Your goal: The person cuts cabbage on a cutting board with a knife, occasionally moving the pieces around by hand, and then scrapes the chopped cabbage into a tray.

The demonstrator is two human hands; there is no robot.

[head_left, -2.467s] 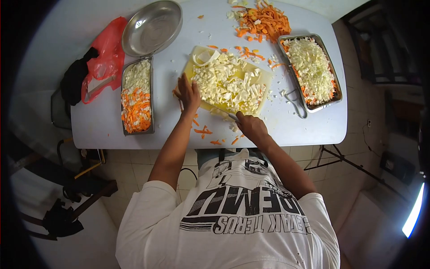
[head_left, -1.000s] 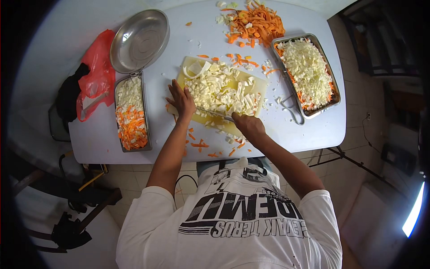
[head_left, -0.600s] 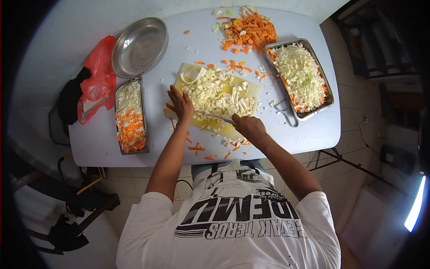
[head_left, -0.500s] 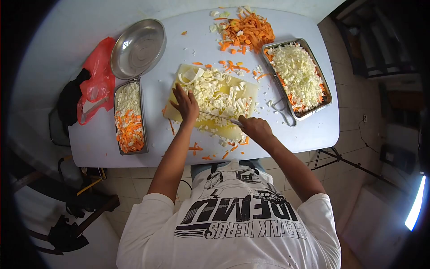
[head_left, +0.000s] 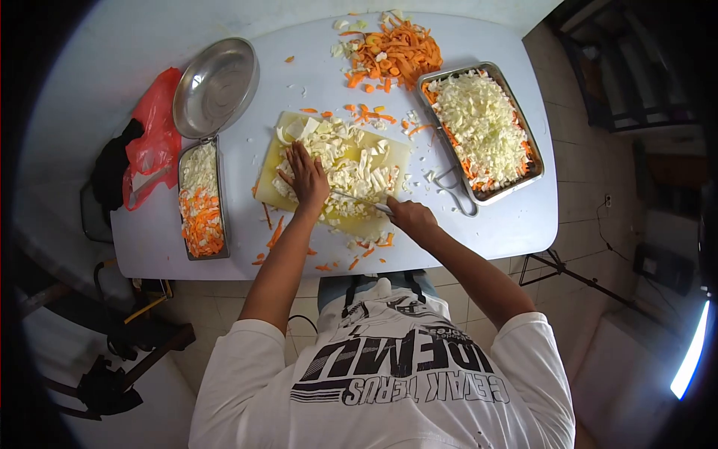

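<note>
Chopped white cabbage [head_left: 368, 178] lies spread over a yellowish cutting board [head_left: 400, 153] near the table's middle. My right hand [head_left: 413, 218] is wrapped round the handle of a knife [head_left: 359, 198], at the board's lower right. The blade points left through the cabbage towards my other hand. My left hand [head_left: 307, 178] rests with its fingers apart on the left part of the board, touching the cabbage beside the blade tip. Whether anything lies under its palm is hidden.
At the right, a metal tray [head_left: 540, 173] holds cabbage over carrot, with tongs [head_left: 462, 196] beside it. Carrot pieces [head_left: 404, 52] are heaped at the back. A narrow tray [head_left: 224, 224], a round metal pan [head_left: 217, 86] and a red bag [head_left: 153, 138] are at the left.
The view has shifted, so the table's things appear slightly further left. My left hand has moved onto the cabbage at the board's left part. The knife stays in my right hand.
</note>
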